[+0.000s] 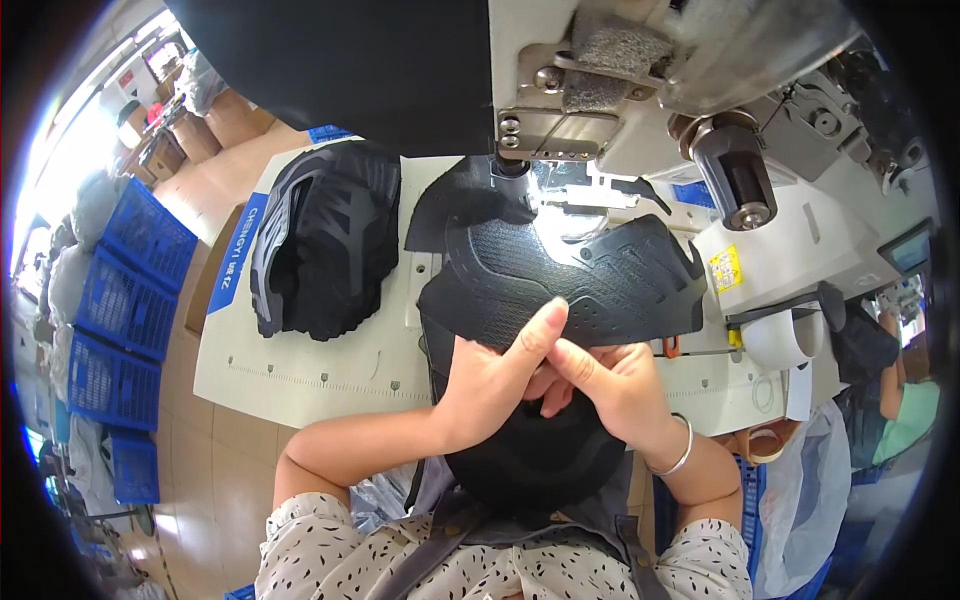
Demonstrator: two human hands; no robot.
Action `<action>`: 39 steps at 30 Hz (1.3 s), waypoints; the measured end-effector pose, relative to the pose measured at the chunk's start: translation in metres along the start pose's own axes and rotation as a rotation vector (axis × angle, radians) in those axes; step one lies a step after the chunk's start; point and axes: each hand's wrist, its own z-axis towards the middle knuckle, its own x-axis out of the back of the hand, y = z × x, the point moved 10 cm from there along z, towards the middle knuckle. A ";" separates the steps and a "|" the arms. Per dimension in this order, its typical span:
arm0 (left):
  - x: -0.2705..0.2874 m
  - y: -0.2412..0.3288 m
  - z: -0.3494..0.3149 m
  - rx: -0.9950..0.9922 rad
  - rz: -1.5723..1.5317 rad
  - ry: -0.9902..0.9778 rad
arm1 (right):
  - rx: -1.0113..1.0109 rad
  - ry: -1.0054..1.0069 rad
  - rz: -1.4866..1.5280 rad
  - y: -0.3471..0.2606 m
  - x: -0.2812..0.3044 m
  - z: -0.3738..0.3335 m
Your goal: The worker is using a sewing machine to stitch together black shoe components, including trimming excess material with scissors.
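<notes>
A black shoe upper piece (510, 290) with a textured, perforated surface lies under the lit needle area of a sewing machine (560, 130). My left hand (505, 375) grips its near edge, thumb pointing up on top and the other fingers tucked below. Close against it, my right hand (620, 390) is closed at the same edge, its thumb beside the left one. The fingertips underneath are partly hidden. More black material (540, 455) hangs below my hands over my lap. Left of the machine sits a stack of black shoe uppers (335, 240) with grey lines.
The pale work table (300, 370) carries a printed scale along its near side. An orange-handled tool (670, 346) and a white roll (782, 340) lie at the right. Blue crates (120, 320) stand on the floor at left. A clear plastic bag (805, 500) hangs at lower right. Another person's arm (890, 385) shows at far right.
</notes>
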 end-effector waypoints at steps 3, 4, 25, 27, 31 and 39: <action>0.012 0.002 0.008 0.037 0.068 0.125 | -0.088 -0.140 -0.305 -0.017 -0.009 -0.018; 0.015 -0.003 0.006 0.143 0.051 0.118 | -0.121 -0.262 -0.566 -0.019 -0.011 -0.025; 0.027 0.000 0.025 0.069 -0.015 0.191 | 0.481 0.224 -0.389 -0.096 0.087 0.025; 0.028 0.003 0.026 0.068 -0.012 0.193 | 0.469 0.221 -0.394 -0.093 0.087 0.024; 0.035 0.005 0.028 0.097 0.049 0.147 | 0.505 0.271 -0.483 -0.093 0.082 0.015; 0.033 0.010 0.032 0.114 0.061 0.126 | 0.497 0.259 -0.442 -0.088 0.077 0.011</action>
